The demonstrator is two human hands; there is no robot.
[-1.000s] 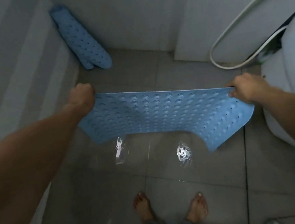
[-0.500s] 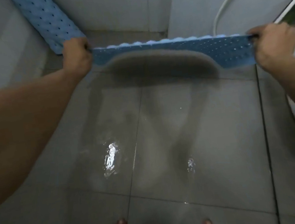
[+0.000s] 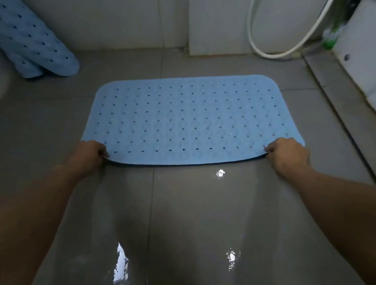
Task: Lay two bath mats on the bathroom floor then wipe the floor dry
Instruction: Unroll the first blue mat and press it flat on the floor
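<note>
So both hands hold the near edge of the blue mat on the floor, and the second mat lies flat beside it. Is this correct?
Not quite. In the head view the second mat leans rolled in the far left corner. The left hand and right hand do hold the blue mat.

White hose (image 3: 251, 10) looped against wall; toilet (image 3: 371, 44) at right; green object (image 3: 332, 36) beside it.

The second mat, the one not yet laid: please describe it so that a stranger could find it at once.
Look to the far left corner where the walls meet the grey tiled floor. There the second mat leans against the wall, folded over. Unlike the blue mat lying flat mid-floor, nobody's hands touch it.
</note>
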